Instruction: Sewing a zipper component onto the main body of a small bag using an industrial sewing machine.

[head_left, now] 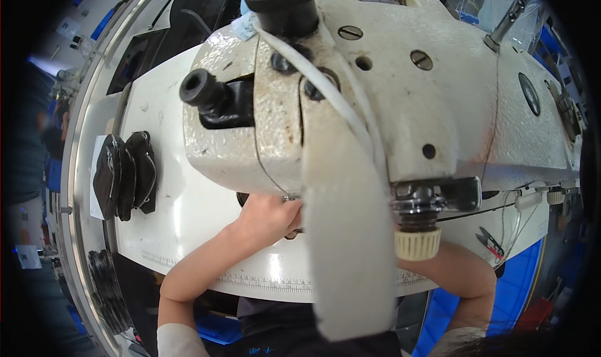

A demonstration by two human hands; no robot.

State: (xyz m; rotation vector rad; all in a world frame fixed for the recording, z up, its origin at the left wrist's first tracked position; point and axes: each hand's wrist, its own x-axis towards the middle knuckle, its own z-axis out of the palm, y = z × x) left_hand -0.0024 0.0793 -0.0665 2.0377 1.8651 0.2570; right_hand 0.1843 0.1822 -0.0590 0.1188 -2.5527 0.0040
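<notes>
A large off-white sewing machine head (219, 160) fills the middle of the view and covers much of the work beneath it. Under its left end, my left hand (270, 218) is closed with the fingers curled in, low at the needle area. What its fingers grip is hidden; a bit of something dark (242, 198) shows beside the hand. My right forearm (447, 270) reaches in from the right, but the hand itself is concealed behind a hanging pale strip (347, 244) and the cream tension knob (417, 244).
Several black zippered pouches (128, 175) stand together on the white table (181, 225) at left. Thread snips (490, 243) with a red part lie at right. A ruler scale (263, 282) runs along the near edge. Beyond the right edge is a blue bin (519, 288); black pieces (106, 288) are stacked lower left.
</notes>
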